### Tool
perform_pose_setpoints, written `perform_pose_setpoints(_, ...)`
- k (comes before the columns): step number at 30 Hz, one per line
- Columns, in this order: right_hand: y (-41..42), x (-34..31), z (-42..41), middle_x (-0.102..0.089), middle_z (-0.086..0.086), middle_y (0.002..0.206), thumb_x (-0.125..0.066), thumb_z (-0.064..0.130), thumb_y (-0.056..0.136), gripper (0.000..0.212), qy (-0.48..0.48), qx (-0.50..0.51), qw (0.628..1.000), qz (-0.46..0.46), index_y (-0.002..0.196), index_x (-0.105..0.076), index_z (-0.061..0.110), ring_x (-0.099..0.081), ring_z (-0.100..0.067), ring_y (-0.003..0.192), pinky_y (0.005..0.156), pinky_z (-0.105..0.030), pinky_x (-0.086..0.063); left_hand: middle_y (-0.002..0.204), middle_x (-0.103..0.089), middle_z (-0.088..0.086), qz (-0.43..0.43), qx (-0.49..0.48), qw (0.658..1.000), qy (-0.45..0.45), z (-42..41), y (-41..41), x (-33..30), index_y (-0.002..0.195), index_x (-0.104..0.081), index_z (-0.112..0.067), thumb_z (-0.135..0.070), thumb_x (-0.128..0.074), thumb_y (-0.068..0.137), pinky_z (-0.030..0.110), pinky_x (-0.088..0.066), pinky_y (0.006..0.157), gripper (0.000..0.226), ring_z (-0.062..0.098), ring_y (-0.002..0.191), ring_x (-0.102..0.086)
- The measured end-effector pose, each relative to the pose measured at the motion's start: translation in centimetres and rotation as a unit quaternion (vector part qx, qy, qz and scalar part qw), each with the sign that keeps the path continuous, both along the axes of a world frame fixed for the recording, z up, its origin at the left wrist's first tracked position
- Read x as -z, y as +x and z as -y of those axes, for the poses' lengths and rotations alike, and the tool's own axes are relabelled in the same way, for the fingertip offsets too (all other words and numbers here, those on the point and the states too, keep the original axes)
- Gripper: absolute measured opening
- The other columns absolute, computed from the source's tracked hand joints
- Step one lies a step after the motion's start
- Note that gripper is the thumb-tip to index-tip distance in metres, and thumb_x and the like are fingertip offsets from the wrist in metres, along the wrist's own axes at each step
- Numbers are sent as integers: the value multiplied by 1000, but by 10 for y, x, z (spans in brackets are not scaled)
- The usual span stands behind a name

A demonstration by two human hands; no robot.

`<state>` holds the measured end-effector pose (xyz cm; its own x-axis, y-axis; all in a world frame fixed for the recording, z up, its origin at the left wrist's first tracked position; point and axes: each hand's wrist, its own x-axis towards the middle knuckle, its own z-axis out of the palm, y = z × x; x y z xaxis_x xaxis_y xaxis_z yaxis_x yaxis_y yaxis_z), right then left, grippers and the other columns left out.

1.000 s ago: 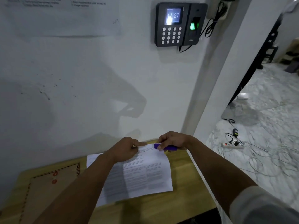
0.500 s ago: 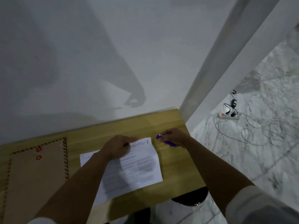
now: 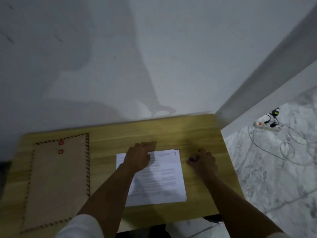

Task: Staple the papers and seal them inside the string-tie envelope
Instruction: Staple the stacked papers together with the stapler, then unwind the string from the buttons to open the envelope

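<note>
White printed papers (image 3: pixel 163 182) lie flat in the middle of the wooden table (image 3: pixel 197 134), with a small staple mark near their top right corner. My left hand (image 3: pixel 139 157) rests on the papers' top left part, fingers reaching past the far edge. My right hand (image 3: pixel 204 160) sits on the table just right of the papers and grips a small purple stapler (image 3: pixel 193 159), mostly hidden under the fingers. A brown string-tie envelope (image 3: pixel 56 182) with two red discs lies flat at the table's left.
A white wall runs along the table's far edge. To the right, a marble floor (image 3: pixel 274 177) holds a power strip (image 3: pixel 267 126) and loose cables. A dark object (image 3: pixel 212 219) shows under the table's front edge.
My right hand has drawn the stapler off the papers' top corner to the table beside them. The head camera has tilted down, so the wall keypad is out of view.
</note>
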<state>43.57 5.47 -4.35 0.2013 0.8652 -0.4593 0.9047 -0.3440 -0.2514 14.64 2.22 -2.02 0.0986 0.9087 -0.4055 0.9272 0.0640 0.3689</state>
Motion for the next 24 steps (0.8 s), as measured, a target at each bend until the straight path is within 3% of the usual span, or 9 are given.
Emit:
perform_pose_setpoints(5,-54,-30,-17,-57,-12,128,-76,41,80,61,91,-56,993,-45,133,-52,24,-52,-36,121,96,-47,-47,150,-47,4,-35,-67,997,-21,38,-68,-33,155,-34,-34,-33,-52,97,46,-46,103,60,34,132,-47)
perform_pose_setpoints(12,-207,-54,-25,-67,-13,111,-78,36,79,49,87,-153,977,-121,122,-60,19,-64,-34,107,89,-42,-54,148,-48,5,-84,-183,979,-5,99,-227,-59,153,-37,-30,-30,-52,96,46,-49,100,60,34,130,-48)
perform_pose_setpoints(19,-377,-49,14,-75,-4,102,-74,35,83,43,-4,-180,973,-146,122,-61,20,-67,-25,105,88,-33,-53,159,-36,7,-76,-179,980,-33,139,-368,-13,156,-34,-25,-31,-53,97,48,-47,106,62,37,140,-39)
perform_pose_setpoints(22,-428,-34,32,-73,-5,112,-72,31,87,42,-27,-190,971,-145,126,-64,18,-66,-26,108,87,-34,-53,167,-24,10,-80,-140,987,-15,145,-407,22,158,-29,-22,-52,-32,91,52,-42,110,74,37,151,-23)
perform_pose_setpoints(24,-454,-22,42,-71,-5,120,-68,27,88,38,-44,-202,969,-138,126,-67,18,-65,-27,112,85,-31,-50,167,-24,12,-69,-142,987,12,145,-422,44,157,-33,-22,-53,-36,90,58,-42,108,73,41,153,-20)
